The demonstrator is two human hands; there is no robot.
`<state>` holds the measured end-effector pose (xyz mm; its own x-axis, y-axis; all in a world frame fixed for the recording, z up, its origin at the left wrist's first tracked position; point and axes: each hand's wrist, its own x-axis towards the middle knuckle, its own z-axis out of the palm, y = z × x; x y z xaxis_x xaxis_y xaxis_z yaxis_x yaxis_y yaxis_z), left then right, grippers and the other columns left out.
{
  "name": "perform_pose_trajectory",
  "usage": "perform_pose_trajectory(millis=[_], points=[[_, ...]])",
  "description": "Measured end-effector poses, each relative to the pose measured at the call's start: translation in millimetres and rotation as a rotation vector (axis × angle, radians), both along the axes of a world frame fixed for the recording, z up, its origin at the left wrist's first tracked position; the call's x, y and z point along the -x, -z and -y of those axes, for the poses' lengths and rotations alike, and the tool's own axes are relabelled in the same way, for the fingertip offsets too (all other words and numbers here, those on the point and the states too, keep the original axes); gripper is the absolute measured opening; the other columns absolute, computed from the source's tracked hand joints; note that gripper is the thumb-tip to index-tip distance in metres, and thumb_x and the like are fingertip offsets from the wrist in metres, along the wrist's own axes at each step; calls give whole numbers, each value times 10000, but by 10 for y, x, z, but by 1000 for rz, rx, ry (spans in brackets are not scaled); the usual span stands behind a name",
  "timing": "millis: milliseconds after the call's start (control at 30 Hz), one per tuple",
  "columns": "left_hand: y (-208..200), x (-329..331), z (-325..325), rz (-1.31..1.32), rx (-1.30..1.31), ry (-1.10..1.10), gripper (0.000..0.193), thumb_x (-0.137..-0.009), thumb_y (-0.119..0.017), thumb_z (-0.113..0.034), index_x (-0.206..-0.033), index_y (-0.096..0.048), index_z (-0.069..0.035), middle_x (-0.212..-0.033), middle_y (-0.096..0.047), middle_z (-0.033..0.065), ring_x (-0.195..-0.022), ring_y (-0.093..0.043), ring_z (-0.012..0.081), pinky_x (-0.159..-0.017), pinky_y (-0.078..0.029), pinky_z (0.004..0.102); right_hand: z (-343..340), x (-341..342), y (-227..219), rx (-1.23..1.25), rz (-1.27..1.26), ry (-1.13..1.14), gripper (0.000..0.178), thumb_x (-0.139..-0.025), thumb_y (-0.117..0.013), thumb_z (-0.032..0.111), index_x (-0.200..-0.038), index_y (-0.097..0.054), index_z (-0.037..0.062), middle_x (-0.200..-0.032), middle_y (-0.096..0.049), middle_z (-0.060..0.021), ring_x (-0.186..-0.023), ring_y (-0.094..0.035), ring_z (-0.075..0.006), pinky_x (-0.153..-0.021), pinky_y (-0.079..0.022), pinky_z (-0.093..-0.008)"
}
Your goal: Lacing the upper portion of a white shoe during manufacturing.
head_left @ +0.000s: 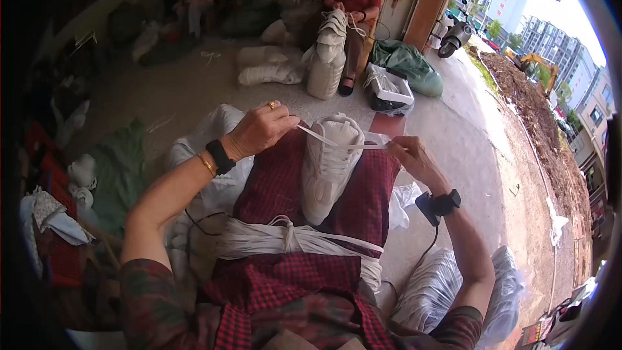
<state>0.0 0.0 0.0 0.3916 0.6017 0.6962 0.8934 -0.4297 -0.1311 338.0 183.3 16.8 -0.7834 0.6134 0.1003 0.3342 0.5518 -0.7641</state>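
The left grip (262, 131) and right grip (418, 159) pinched the lace (353, 147); an uneven pull could have twisted the shoe (322, 181), held by neither, on the lap (269, 185).

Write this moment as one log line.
left hand: holding white lace; right hand: holding white lace; white lace: across shoe; shoe: toe toward lace bundle

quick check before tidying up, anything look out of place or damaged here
Thin white strands lie loose on the floor at the picture's upper left, away from the lace bundle, so they look stray. The shoe and its lace show no obvious damage.
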Motion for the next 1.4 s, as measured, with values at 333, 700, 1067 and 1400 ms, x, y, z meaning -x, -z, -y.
perform_pose_trajectory(millis=[333, 700, 1067, 1400], points=[[77, 650, 154, 96, -30, -173, 131, -809, -720, -39, -933, -679, -37, -806, -605, 102, -783, -592, 295, -707, -504, 393, 47, -65, 75, -920, -84, -244, 150, -866, -654, 114, -992, -596, 57, -766, -643, -108, -636, -621, -305, -575, -489, -429], [-10, 1381, 722, -9, 72, -305, 122, -839, -664, -23, -959, -666, -44, -832, -591, 120, -808, -570, 324, -746, -493, 423, -74, -434, 64, -927, 55, -322, 148, -875, -632, 112, -913, -498, 62, -793, -572, -95, -679, -617, -311, -560, -505, -425], [-170, 2230, 1668, -117, -48, -669, 108, -856, -648, -13, -962, -630, -27, -847, -597, 140, -847, -578, 354, -774, -481, 430, -186, -2007, -426, -979, 279, 376, 46, -936, -572, 68, -943, -551, 29, -859, -610, -170, -752, -620, -395, -634, -496, -438], [340, 1777, 1428, 307, -226, -770, 143, -891, -618, -4, -1017, -685, -11, -886, -520, 136, -798, -558, 320, -731, -460, 419, 64, -1940, -26, -924, -349, 890, 155, -967, -573, 30, -1061, -697, 41, -969, -639, -87, -815, -640, -220, -729, -524, -332]])
